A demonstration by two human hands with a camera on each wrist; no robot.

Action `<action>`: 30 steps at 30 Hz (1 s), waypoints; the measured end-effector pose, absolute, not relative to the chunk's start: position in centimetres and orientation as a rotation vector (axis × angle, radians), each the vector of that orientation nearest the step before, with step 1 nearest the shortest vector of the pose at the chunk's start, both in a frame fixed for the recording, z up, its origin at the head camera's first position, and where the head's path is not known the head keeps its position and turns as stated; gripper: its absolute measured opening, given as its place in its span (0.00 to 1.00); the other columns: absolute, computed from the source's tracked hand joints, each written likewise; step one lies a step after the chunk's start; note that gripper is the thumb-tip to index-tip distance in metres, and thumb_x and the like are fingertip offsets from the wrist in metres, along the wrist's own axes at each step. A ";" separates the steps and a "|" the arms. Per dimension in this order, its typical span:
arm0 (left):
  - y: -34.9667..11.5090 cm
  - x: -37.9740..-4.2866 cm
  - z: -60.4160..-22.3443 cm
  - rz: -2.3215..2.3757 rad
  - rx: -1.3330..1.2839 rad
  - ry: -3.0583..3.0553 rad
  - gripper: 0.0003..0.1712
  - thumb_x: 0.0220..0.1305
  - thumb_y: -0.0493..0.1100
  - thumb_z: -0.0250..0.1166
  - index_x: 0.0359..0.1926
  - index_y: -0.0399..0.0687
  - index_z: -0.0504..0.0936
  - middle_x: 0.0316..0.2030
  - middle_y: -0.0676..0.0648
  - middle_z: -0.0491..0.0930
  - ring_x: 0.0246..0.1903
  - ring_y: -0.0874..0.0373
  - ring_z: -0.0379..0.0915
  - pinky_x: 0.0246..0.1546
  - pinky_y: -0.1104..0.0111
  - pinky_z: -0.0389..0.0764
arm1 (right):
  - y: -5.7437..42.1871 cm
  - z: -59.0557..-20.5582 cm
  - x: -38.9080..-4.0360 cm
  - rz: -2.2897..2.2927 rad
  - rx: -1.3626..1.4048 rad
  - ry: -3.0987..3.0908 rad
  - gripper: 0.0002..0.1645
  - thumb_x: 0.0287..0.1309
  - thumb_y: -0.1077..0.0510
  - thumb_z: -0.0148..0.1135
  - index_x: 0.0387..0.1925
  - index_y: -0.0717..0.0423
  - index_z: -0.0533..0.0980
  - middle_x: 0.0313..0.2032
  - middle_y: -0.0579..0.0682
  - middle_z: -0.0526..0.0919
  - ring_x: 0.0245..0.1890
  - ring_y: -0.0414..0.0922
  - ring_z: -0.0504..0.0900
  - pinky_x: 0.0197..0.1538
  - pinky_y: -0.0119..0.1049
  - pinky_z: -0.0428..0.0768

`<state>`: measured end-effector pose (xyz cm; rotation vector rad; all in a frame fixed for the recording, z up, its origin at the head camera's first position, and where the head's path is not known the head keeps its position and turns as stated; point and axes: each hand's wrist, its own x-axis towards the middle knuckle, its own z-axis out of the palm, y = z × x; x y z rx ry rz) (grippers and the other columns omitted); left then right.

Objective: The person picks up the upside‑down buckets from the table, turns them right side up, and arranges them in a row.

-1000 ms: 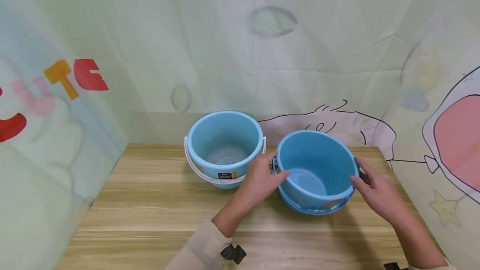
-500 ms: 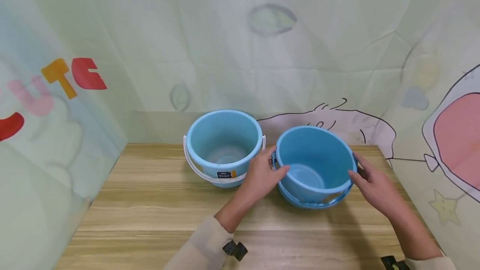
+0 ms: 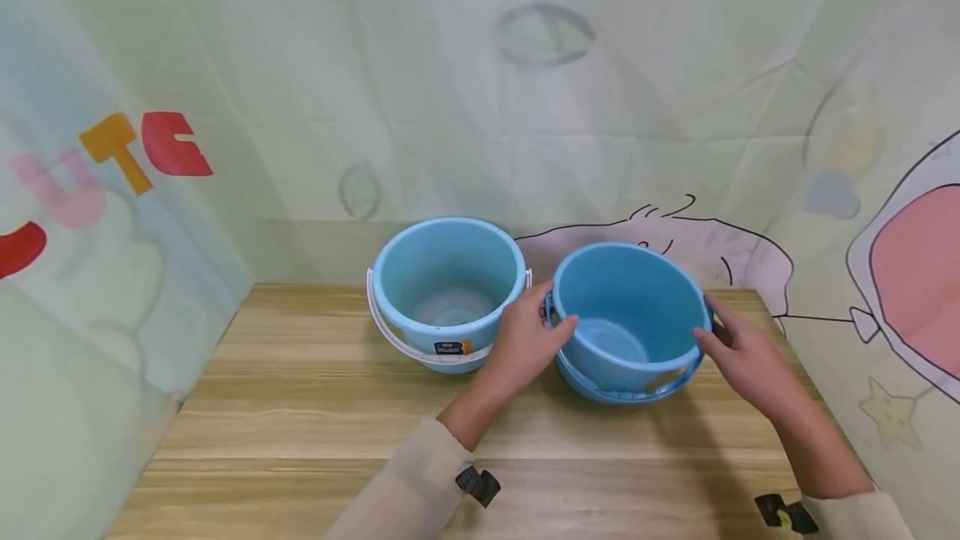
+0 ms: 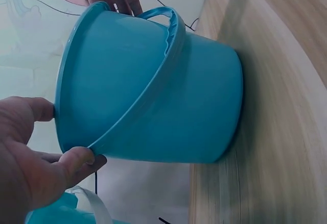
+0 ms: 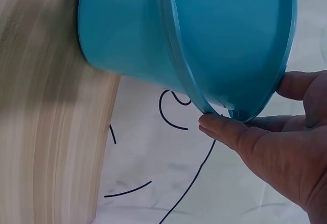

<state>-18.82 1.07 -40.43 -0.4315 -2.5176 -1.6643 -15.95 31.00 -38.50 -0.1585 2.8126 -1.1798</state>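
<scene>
Both hands hold the blue bucket (image 3: 645,298), which has a blue handle hanging against its front. My left hand (image 3: 521,336) grips the rim's left side, thumb at the rim and fingers by the handle joint. On the opposite side my right hand (image 3: 753,369) grips the rim the same way. In the left wrist view the bucket (image 4: 127,76) has its base at the wooden table (image 4: 276,132); whether it touches cannot be told. Just left stands a lighter blue bucket (image 3: 442,269) with a white handle (image 3: 405,347) and a dark label. Both buckets look empty inside.
The wooden tabletop (image 3: 315,407) runs back to a pale printed curtain (image 3: 420,90) that hangs behind and at both sides. Behind the held bucket the curtain shows a line drawing. Dark straps (image 3: 478,485) sit at the wrists.
The blue bucket has moved back, away from me and slightly left, with both hands still on its rim. The lighter bucket stays where it was.
</scene>
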 end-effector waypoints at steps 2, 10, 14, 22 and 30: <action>1.2 -19.0 -40.5 -1.653 -0.430 -2.516 0.29 0.67 0.42 0.70 0.68 0.44 0.77 0.61 0.43 0.81 0.58 0.54 0.79 0.56 0.59 0.84 | 31.0 -38.5 -16.2 -1.172 -0.149 2.812 0.43 0.81 0.49 0.47 0.81 0.67 0.42 0.76 0.76 0.52 0.70 0.78 0.61 0.58 0.65 0.75; 1.7 -19.8 -40.2 -1.544 -0.445 -2.591 0.32 0.70 0.42 0.66 0.71 0.39 0.71 0.66 0.40 0.77 0.65 0.48 0.75 0.63 0.54 0.80 | 31.1 -38.4 -17.1 -1.156 -0.127 2.813 0.43 0.81 0.48 0.46 0.80 0.68 0.42 0.75 0.77 0.54 0.69 0.78 0.63 0.58 0.66 0.75; 1.9 -20.2 -39.9 -1.501 -0.431 -2.615 0.33 0.71 0.42 0.65 0.72 0.36 0.69 0.68 0.38 0.75 0.68 0.46 0.72 0.66 0.52 0.77 | 31.1 -38.2 -17.5 -1.187 -0.121 2.798 0.43 0.81 0.49 0.47 0.80 0.68 0.42 0.76 0.77 0.52 0.70 0.78 0.61 0.59 0.66 0.74; 2.4 -20.4 -39.8 -1.483 -0.404 -2.652 0.34 0.73 0.43 0.62 0.75 0.38 0.65 0.72 0.40 0.70 0.74 0.47 0.64 0.71 0.52 0.71 | 31.4 -38.2 -18.3 -1.227 -0.091 2.766 0.43 0.81 0.50 0.47 0.80 0.68 0.41 0.76 0.77 0.50 0.70 0.79 0.60 0.60 0.69 0.72; 2.8 -20.9 -39.5 -1.432 -0.385 -2.646 0.30 0.73 0.42 0.62 0.72 0.37 0.69 0.65 0.40 0.75 0.66 0.46 0.72 0.66 0.53 0.77 | 31.4 -38.2 -18.9 -1.219 -0.120 2.798 0.44 0.81 0.47 0.47 0.80 0.67 0.43 0.77 0.74 0.51 0.70 0.78 0.61 0.61 0.70 0.72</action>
